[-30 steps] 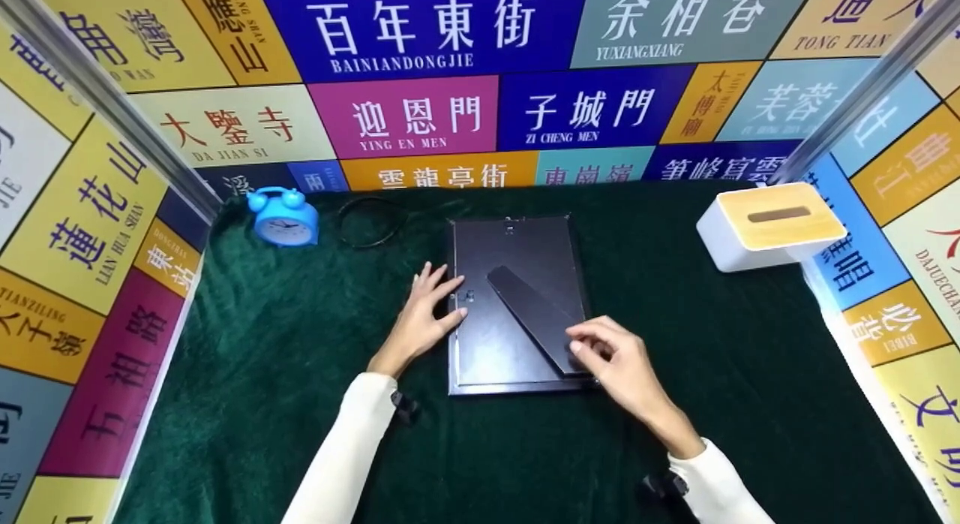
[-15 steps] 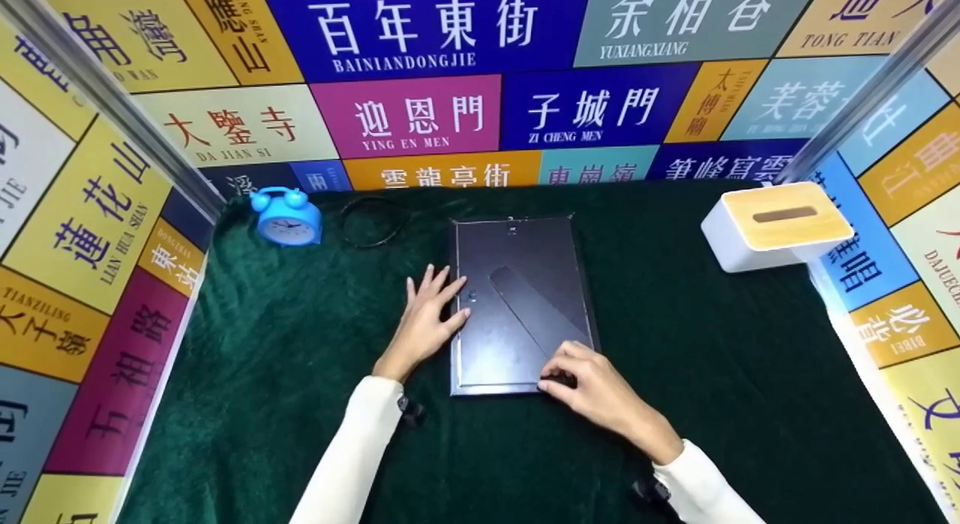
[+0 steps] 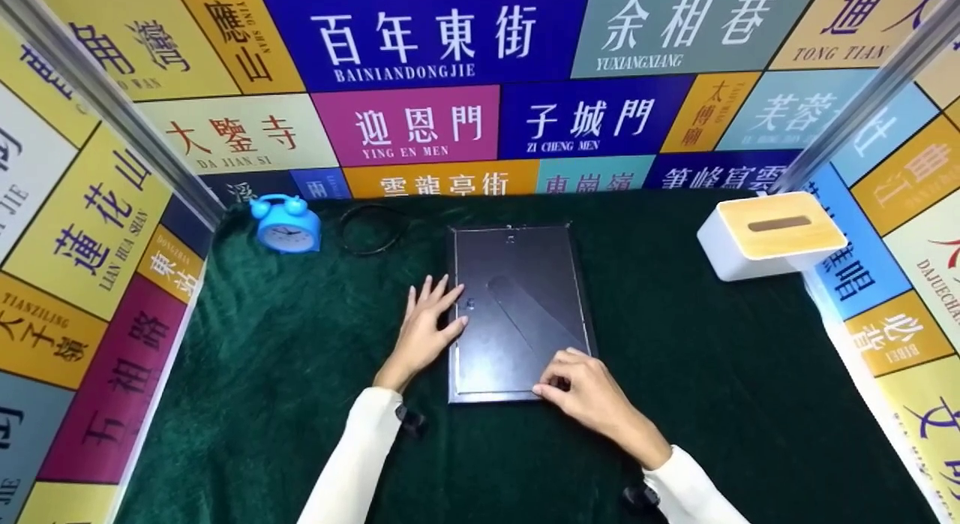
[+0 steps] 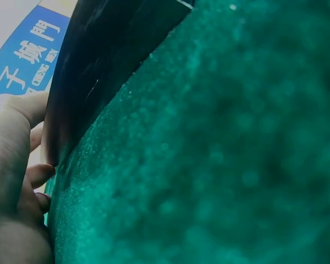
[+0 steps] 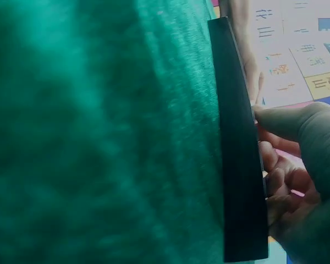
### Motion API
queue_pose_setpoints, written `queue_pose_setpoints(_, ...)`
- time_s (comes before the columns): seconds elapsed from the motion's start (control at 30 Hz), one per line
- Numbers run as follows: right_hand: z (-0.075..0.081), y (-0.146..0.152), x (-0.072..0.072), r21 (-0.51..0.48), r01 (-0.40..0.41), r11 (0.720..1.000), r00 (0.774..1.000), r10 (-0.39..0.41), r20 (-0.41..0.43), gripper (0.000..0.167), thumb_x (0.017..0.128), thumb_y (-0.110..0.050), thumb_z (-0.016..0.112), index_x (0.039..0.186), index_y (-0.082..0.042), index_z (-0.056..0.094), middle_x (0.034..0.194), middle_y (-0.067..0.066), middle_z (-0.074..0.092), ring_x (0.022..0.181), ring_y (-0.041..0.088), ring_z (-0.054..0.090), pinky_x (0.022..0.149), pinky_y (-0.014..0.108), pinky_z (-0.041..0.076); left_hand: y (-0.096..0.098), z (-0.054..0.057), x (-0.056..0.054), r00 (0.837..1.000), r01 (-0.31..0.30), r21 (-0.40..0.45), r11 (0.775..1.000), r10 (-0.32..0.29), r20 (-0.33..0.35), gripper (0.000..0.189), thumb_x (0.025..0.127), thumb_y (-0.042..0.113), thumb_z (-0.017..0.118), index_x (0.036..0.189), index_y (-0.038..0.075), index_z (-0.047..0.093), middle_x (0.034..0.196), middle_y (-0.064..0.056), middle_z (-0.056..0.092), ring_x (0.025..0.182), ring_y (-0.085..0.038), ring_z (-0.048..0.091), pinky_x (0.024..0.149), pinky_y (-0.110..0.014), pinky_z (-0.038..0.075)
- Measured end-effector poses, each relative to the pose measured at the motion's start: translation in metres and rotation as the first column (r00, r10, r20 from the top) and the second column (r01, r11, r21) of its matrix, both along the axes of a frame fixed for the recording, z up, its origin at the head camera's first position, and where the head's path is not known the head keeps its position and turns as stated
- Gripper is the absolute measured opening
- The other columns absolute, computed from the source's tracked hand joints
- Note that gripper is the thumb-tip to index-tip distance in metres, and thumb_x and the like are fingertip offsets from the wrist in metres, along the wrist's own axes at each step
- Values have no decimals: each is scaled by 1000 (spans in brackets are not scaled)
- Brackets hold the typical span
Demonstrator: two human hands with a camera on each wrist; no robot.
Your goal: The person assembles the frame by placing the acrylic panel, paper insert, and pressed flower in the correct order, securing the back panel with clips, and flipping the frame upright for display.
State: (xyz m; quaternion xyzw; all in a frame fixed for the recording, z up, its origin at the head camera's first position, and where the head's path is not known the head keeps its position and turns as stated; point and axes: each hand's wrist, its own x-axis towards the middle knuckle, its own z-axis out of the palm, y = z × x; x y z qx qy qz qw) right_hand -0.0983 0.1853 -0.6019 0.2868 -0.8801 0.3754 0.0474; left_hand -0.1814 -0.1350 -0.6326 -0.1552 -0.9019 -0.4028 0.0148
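Note:
A black photo frame (image 3: 484,355) lies face down, its back upward, in the middle of the green cloth. Its stand leg (image 3: 529,314) lies flat, slanting from mid-back to the lower right. My left hand (image 3: 424,329) rests along the left edge with straight, spread fingers; the left wrist view shows its fingertips against the frame's side (image 4: 104,60). My right hand (image 3: 589,385) has curled fingers and holds the leg's lower end, covering it. In the right wrist view, the thumb touches the back just above the dark side edge (image 5: 239,159).
A blue alarm clock (image 3: 287,225) stands at the back left, beside a black cable loop (image 3: 367,251). At the back right is a white tissue box (image 3: 731,250) with a wooden lid. Printed panels (image 3: 420,36) wall the green cloth (image 3: 300,404) on three sides.
The stand leg was raised a second ago and now lies flat. My right hand moved left and down with it, to the frame's lower right. The left hand stayed on the left edge.

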Motion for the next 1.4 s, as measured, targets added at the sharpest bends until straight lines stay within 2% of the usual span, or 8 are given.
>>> queue_pose_setpoints(0.2, 9, -8, -3, 77, 104, 992, 984, -113, 135, 27, 83, -15, 95, 71, -25, 74, 72, -20, 54, 72, 5, 54, 67, 28, 47, 1, 0, 1, 1000, -2, -9, 1000, 2, -3, 62, 106, 34, 72, 161, 12, 58, 176, -18, 35, 168, -43, 15, 135, -60, -2)
queue_pose_setpoints(0.5, 31, -28, -10, 315, 209, 926, 911, -302, 282, 36, 80, -17, 96, 62, -25, 66, 72, -10, 68, 72, 16, 64, 68, 46, 57, 1, 0, 2, 1000, -5, -12, 1000, 5, -17, 61, 106, 34, 72, 161, 11, 58, 175, -19, 36, 168, -45, 16, 134, -63, 0)
queue_pose_setpoints(0.73, 35, -30, -10, 349, 155, 924, 925, -260, 277, 38, 87, -18, 92, 65, -24, 61, 73, -10, 64, 71, 17, 62, 65, 45, 55, -1, 2, 2, 999, -10, -14, 1000, 10, -31, 61, 105, 33, 72, 160, 10, 59, 174, -20, 37, 167, -46, 17, 134, -62, 0)
queue_pose_setpoints(0.87, 29, -16, -11, 259, 84, 962, 959, -149, 242, 34, 90, -20, 92, 70, -25, 65, 75, -12, 60, 71, 10, 57, 66, 37, 52, -1, 1, 1, 1000, -4, -26, 1000, 3, -31, 62, 106, 36, 71, 161, 11, 58, 175, -19, 37, 168, -45, 17, 135, -62, 0)
queue_pose_setpoints(1.03, 24, 8, -13, -33, -19, 999, 978, 25, 207, 13, 94, -14, 88, 86, -20, 81, 81, -13, 65, 73, 3, 58, 68, 23, 49, 1, 1, 0, 1000, -2, -29, 1000, 1, -29, 62, 106, 35, 72, 161, 12, 58, 175, -18, 37, 168, -44, 17, 135, -61, 1)
queue_pose_setpoints(1.23, 37, 36, -23, -431, -29, 902, 987, 95, 132, 19, 96, 10, 78, 98, -9, 83, 90, 7, 74, 83, 14, 68, 77, 23, 56, 0, 0, 0, 1000, -3, -27, 1000, 2, -24, 62, 106, 36, 71, 162, 12, 57, 176, -18, 37, 168, -43, 17, 135, -60, 1)
queue_pose_setpoints(1.3, 43, 45, -30, -491, 7, 871, 988, 69, 137, 21, 95, 15, 76, 99, -3, 83, 93, 14, 74, 88, 16, 70, 82, 24, 58, 0, -1, 0, 1000, -6, -26, 1000, 5, -21, 62, 105, 36, 71, 162, 12, 58, 175, -18, 37, 168, -43, 17, 135, -59, 1)
queue_pose_setpoints(1.4, 42, 59, -46, -482, 68, 874, 991, -5, 132, 19, 93, 18, 75, 100, 1, 82, 95, 19, 74, 88, 13, 69, 80, 21, 56, -1, -1, 0, 1000, -10, -22, 1000, 10, -20, 62, 105, 36, 71, 161, 12, 58, 175, -18, 37, 168, -42, 17, 135, -59, 1)
